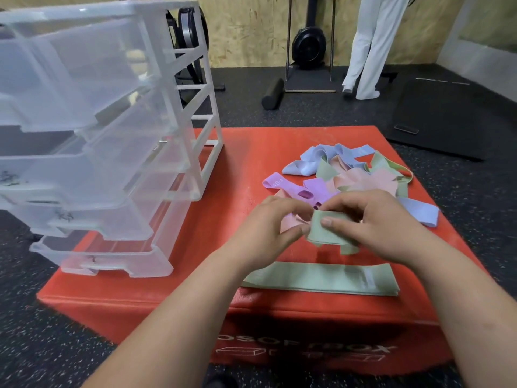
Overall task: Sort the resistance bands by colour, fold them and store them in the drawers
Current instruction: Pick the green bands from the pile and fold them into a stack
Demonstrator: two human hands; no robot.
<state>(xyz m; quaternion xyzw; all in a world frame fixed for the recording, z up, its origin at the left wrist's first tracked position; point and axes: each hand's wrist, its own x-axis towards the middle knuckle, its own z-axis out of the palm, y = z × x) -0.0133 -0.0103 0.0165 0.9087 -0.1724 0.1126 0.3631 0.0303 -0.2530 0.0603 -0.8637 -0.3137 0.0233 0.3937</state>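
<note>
Red box top, hands both pinching green band, drawers left, front edge near.

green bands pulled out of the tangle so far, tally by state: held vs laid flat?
Held green band, pinched between left hand and right hand: 1
Flat green band at the front of the red box: 1
Total: 2
Greens in the pile are too tangled to count.
</note>
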